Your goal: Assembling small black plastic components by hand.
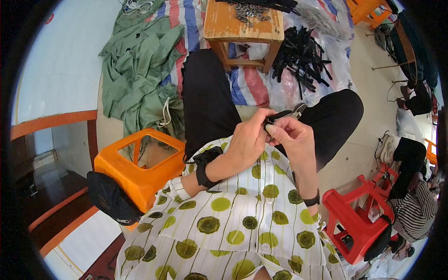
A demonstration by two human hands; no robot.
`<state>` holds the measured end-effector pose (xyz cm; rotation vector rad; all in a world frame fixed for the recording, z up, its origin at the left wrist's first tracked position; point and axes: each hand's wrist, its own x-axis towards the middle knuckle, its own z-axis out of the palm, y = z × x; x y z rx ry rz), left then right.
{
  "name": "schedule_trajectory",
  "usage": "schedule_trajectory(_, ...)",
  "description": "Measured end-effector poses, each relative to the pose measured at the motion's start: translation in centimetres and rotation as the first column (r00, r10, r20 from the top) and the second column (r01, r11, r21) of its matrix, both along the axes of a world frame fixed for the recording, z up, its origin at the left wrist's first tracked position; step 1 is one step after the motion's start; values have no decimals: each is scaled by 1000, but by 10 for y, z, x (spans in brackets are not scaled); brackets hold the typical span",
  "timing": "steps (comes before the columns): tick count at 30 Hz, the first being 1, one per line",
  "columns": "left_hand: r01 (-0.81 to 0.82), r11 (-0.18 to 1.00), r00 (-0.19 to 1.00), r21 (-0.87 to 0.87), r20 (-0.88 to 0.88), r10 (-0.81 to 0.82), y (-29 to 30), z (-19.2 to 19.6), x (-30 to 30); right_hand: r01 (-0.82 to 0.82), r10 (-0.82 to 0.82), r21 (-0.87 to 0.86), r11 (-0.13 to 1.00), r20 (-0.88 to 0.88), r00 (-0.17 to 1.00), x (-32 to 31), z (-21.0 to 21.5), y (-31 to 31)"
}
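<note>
A short black strap (278,115) with a small metal clip (298,110) at its far end sat pinched between the two hands, just above the lap. The left hand (247,140) closed its thumb and forefinger on the near end of the strap, apparently to keep it steady, while the right hand (291,137) curled its fingers (275,133) around the same piece from the other side, thumb pressed up against it. Whether the clip was fully seated could not be told. Beyond the fingertips, a heap of loose black straps (301,58) lay on clear plastic, and a wooden stool (242,25) carried a pile of metal clips (252,11), both seemingly kept within reach. Left of the left wrist stood an orange plastic stool (140,163).
</note>
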<state>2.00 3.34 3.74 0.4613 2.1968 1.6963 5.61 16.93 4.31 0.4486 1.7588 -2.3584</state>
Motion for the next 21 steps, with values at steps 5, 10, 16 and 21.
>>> schedule_trajectory(5, 65, 995, 987, -77, -144, -76, -3, -4, -1, 16, -13, -46, 999, 68, 998, 0, -2, 0)
schedule_trajectory(10, 101, 994, 979, -48, -171, -108, -6, 3, -4, 148, -147, -35, 988, 36, 989, 1, -3, -2)
schedule_trajectory(16, 109, 991, 964, -83, -235, -125, -5, -1, -2, 119, -120, -55, 991, 0, 993, 3, -3, 5)
schedule_trajectory(21, 84, 983, 939, -163, -317, -133, -7, 0, -3, 65, -68, -163, 984, -18, 997, 5, -4, 9)
